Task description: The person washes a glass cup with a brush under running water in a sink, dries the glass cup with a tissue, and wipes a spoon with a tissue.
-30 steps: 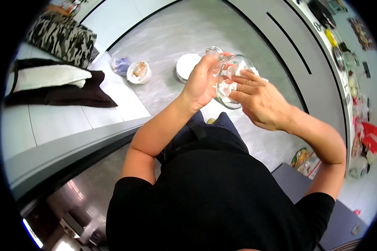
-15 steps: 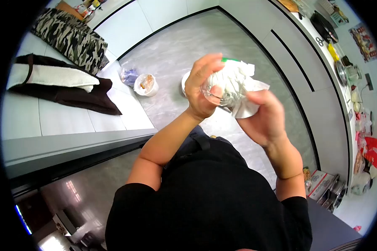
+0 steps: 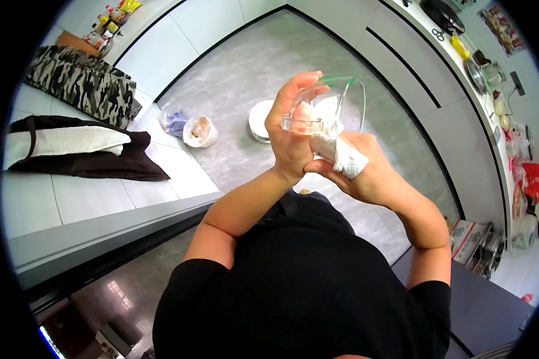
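A clear glass vessel with a greenish rim is held up in front of me, tilted on its side. My left hand is wrapped round its narrower end from the left. White crumpled tissue lies against the glass and sticks out below it. My right hand grips this tissue at the lower right of the vessel, its thumb pointing left toward my left palm. Some of its fingers are hidden behind the tissue and glass.
On the grey floor stand a white tub with food scraps, a purple-blue bag and a round white object. A counter with pans runs along the right. Dark cloth hangs at left.
The glass has turned so its side now shows, and the tissue has shifted from covering it to its lower right. My right hand has closed in beneath the vessel.
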A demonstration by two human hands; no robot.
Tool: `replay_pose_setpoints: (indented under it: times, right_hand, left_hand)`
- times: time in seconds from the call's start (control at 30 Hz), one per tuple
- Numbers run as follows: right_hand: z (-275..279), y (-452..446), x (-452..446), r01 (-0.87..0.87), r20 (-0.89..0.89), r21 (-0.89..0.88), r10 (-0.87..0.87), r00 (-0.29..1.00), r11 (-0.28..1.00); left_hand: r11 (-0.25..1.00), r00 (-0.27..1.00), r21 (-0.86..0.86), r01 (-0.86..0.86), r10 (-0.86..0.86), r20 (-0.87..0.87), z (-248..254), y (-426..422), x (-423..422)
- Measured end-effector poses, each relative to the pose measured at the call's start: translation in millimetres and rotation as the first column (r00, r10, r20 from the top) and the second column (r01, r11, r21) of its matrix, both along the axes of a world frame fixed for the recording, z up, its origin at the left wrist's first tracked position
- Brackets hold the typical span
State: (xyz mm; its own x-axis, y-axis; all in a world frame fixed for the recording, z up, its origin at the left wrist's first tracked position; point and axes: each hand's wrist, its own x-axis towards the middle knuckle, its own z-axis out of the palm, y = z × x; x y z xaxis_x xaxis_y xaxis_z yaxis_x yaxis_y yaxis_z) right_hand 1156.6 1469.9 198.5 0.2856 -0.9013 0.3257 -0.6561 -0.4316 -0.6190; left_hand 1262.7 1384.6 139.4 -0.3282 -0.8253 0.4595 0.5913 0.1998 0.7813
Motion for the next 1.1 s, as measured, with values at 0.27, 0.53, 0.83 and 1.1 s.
replay_pose_setpoints:
  times: [0.27, 0.53, 0.83, 1.1]
  right_hand:
    - [11, -8, -7, 0.16, 0.2, -0.12, -0.134, 0.971, 0.98]
    - [21, -20, -17, 0.118, 0.481, 0.167, -0.185, 0.857, 0.979]
    - [10, -25, -8, 0.151, 0.738, 0.441, -0.453, 0.501, 0.885]
    - [2, -28, -24, 0.686, 0.929, -0.082, -0.194, 0.316, 0.723]
  left_hand:
    - [0.977, 0.993, 0.186, 0.102, -0.111, 0.036, 16, -3, 5]
    - [0.893, 0.937, -0.447, 0.053, 0.11, 0.33, 44, -30, 46]
    - [0.987, 0.98, -0.064, 0.15, -0.14, 0.144, 40, -10, 40]
    - [0.916, 0.964, -0.35, -0.195, 0.245, 0.105, 34, -10, 32]
